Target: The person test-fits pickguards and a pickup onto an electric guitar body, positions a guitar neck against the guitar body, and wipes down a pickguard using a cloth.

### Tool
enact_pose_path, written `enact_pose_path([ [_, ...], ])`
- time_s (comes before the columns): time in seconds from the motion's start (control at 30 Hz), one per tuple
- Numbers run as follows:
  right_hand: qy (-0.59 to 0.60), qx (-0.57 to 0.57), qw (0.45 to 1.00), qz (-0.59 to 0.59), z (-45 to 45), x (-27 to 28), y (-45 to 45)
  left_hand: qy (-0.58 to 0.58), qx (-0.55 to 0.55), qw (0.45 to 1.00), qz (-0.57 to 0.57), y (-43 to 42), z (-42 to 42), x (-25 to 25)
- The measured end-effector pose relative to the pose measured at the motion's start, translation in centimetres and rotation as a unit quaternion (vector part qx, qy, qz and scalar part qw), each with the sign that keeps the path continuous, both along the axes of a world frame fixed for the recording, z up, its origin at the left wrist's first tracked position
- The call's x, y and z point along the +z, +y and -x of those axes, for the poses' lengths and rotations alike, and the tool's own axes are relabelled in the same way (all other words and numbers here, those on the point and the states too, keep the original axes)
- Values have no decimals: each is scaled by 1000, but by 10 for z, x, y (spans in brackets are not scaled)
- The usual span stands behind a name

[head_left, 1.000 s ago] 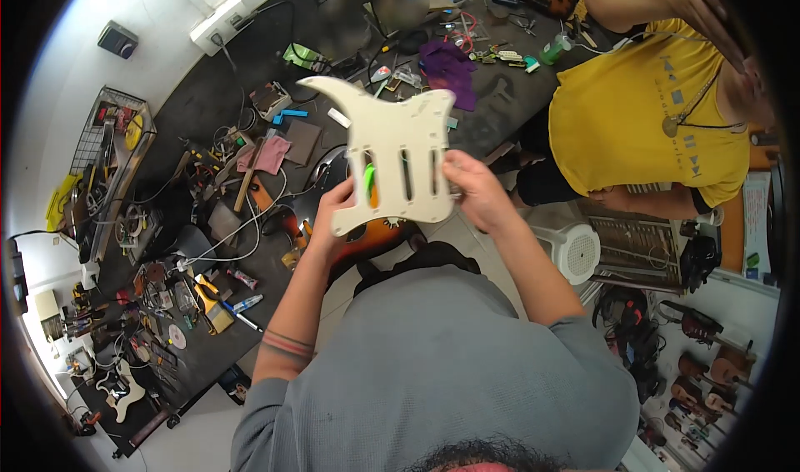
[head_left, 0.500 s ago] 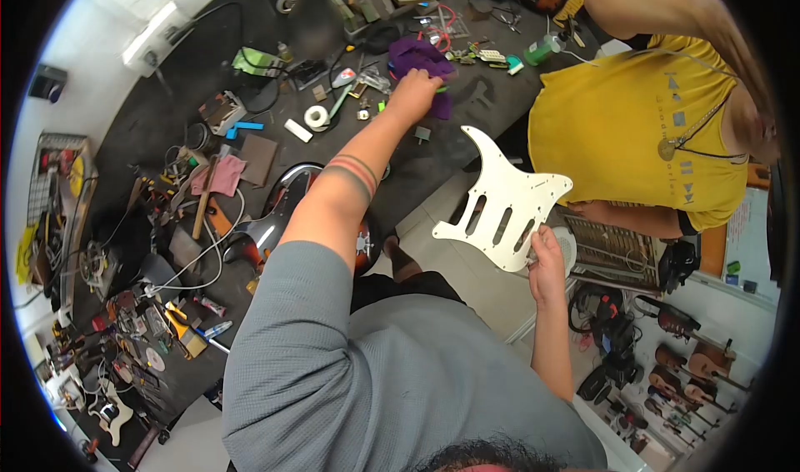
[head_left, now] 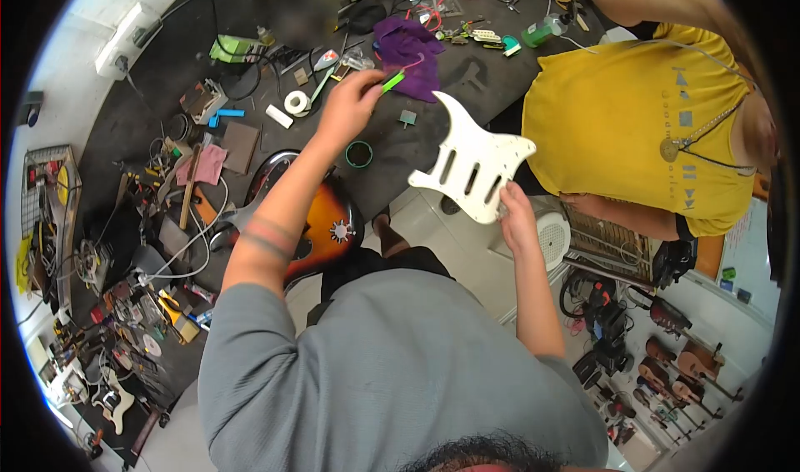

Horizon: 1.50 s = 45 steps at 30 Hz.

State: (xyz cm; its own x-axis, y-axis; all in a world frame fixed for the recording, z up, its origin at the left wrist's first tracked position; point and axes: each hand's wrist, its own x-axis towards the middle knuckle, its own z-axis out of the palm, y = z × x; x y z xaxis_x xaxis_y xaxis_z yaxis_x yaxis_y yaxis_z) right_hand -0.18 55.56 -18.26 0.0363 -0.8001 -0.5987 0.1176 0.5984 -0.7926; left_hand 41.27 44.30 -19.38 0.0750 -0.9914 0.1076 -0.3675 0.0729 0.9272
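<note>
My left hand [head_left: 348, 107] is closed around a slim tool with a bright green body [head_left: 393, 82]. A thin pinkish piece extends from its far end, and its exact kind is unclear. Behind it, a crumpled purple cloth [head_left: 408, 43] lies on the bench. Off to the right, my right hand [head_left: 520, 215] pinches the lower edge of a white guitar pickguard [head_left: 477, 143] with three long pickup slots. The pickguard is held in the air, tilted, beyond the bench edge. Under my left forearm lies a sunburst electric guitar body [head_left: 321, 226], partly hidden.
A dark workbench [head_left: 375, 172] carries tools, a tape roll [head_left: 297, 102], a small round container [head_left: 358, 154] and a green bottle [head_left: 540, 30]. A person in a yellow shirt [head_left: 617, 130] stands at the right. Guitars [head_left: 700, 359] hang at the lower right.
My left hand has drawn back leftward from the purple cloth, bringing the green tool with it. The pickguard in my right hand has shifted slightly left and up in view.
</note>
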Motion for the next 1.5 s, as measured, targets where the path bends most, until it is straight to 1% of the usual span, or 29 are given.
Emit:
enact_pose_path([
  [0.07,0,46,999,6,-28,3,-26,145,47,986,-60,56,-27,3],
  [0.13,-3,110,994,9,-58,4,-48,217,114,964,-105,120,-56,22],
  [0.2,-18,182,983,2,-96,9,-61,292,167,938,-85,185,-87,31],
  [0.23,-42,244,969,-6,-133,5,-64,341,250,904,-64,241,-109,43],
  [0.27,-58,283,957,-8,-152,7,-66,393,306,866,-41,277,-121,51],
  [0.3,-61,311,948,-25,-176,14,-63,411,332,848,-37,307,-133,51],
  [0.4,-46,389,918,-54,-243,14,-42,535,318,781,54,386,-154,49],
  [0.43,-51,410,908,-64,-265,16,-31,548,328,767,59,406,-157,47],
  [0.47,-69,447,890,-62,-281,8,-23,557,322,763,69,423,-159,43],
  [0.53,-84,473,875,-57,-322,8,10,574,307,755,84,445,-159,45],
  [0.57,-56,506,859,-55,-339,10,22,562,284,774,71,453,-162,48],
  [0.6,-26,537,841,-53,-352,12,34,527,301,794,31,461,-166,48],
  [0.67,-61,559,827,-7,-371,3,63,490,288,822,-39,466,-171,57],
  [0.73,-53,563,825,14,-380,-5,88,486,280,823,-83,472,-175,46],
  [0.83,0,526,850,20,-383,-14,111,514,325,790,-77,466,-173,28],
  [0.87,14,511,859,23,-383,-17,116,515,320,792,-76,464,-172,22],
  [0.93,30,522,848,83,-387,-21,121,498,303,810,-64,460,-171,4],
  [0.97,44,532,840,99,-385,-22,121,495,311,809,-57,461,-171,-5],
  [1.0,57,542,831,114,-387,-11,123,492,320,808,-52,459,-172,-7],
  [1.03,80,534,832,129,-388,4,122,486,330,808,-45,460,-174,-7],
  [1.13,268,451,825,212,-366,-8,112,470,341,814,-11,467,-191,-6],
  [1.23,389,466,769,202,-344,-21,115,462,349,815,0,487,-213,-3],
  [1.3,321,490,801,123,-344,-38,124,456,357,815,10,497,-225,3],
  [1.33,284,501,813,84,-348,-37,131,449,359,818,13,502,-230,8],
  [1.37,286,486,820,95,-352,-37,137,443,366,819,16,507,-233,11],
  [1.43,185,453,869,81,-355,-46,138,421,369,829,13,517,-239,12],
  [1.5,132,426,890,97,-349,-47,136,423,376,824,21,523,-240,16],
])
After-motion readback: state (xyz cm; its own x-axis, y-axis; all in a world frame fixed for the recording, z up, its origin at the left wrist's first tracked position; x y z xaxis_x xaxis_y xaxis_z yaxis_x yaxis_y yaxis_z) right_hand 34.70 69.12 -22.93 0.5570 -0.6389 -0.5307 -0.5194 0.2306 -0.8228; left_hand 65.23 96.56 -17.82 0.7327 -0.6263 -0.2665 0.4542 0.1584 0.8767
